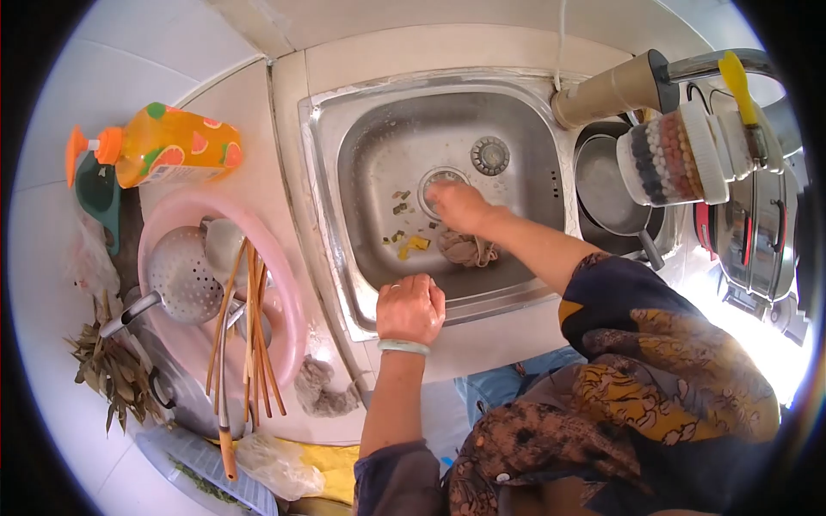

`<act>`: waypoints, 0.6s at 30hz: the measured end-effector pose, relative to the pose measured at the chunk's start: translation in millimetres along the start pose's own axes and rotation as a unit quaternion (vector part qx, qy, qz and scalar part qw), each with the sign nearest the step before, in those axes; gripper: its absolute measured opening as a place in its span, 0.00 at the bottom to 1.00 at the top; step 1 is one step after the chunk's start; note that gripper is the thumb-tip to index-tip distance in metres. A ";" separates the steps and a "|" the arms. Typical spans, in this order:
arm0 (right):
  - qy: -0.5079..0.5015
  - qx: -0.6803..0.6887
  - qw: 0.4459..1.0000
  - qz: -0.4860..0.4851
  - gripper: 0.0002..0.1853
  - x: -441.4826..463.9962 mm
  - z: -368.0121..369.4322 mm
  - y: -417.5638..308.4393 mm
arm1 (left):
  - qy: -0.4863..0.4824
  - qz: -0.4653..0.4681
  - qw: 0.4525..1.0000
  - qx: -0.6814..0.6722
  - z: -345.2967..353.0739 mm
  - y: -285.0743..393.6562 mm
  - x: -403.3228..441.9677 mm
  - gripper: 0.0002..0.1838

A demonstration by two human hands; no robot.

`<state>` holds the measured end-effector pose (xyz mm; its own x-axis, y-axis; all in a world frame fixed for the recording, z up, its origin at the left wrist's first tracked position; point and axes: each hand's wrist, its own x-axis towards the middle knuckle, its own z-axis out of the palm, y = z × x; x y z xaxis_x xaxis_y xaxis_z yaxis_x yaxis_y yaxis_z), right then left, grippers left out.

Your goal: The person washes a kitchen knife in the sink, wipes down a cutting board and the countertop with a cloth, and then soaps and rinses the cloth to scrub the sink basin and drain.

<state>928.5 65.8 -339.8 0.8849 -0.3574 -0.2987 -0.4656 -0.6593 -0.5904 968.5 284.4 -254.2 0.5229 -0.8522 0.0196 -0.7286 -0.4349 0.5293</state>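
Note:
Inside the steel sink point(379, 116), my right hand point(459, 206) reaches down to the round drain opening point(442, 176). Its fingers are bunched together at the drain, and their tips are hidden. A wet greyish-brown cloth point(467, 248) lies crumpled just below that hand. Left of it, dark green scraps point(401, 207) and yellow peel-like scraps point(415, 246) lie on the sink floor. A metal drain strainer point(490, 156) sits apart, above and right of the drain. My left hand point(410, 308), with a pale bangle at the wrist, rests as a fist on the sink's front rim.
Left of the sink stands a pink basin point(295, 327) holding a perforated ladle point(185, 275) and several chopsticks point(250, 331). An orange soap bottle point(185, 144) lies behind it. At right are a pan point(609, 185) and a jar of coloured beads point(675, 155). A scouring pad point(321, 389) lies near the counter edge.

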 end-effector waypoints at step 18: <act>-0.108 -0.211 0.971 -0.034 0.17 -3.7 22.9 29.0 | 0.002 -0.003 1.000 0.005 0.3 0.5 3.4 0.03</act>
<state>912.1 63.1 -373.0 0.8746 -0.1864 -0.4475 -0.3299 -0.9053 -0.2675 969.9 281.2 -254.1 0.5292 -0.8483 0.0189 -0.7296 -0.4436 0.5205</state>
